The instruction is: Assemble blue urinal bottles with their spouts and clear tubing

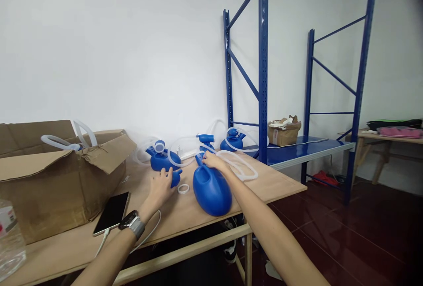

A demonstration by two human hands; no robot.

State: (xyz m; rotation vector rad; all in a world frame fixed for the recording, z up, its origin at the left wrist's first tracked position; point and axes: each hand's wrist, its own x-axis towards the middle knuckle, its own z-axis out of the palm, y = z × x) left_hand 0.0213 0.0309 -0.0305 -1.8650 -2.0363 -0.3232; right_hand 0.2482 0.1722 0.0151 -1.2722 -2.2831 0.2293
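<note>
My left hand is closed round a small blue cap above the wooden table. My right hand grips the neck of a large blue bottle, which rests near the table's front edge. Between them a white ring lies flat on the wood. Behind my left hand is another blue bottle with a white-rimmed end. Farther back are a blue cap piece and a third blue bottle, with clear tubing looped around them.
An open cardboard box with tubing stands on the left, beside a phone with its cable. A clear plastic bottle is at the far left. Blue shelving rises on the right and bears a smaller box.
</note>
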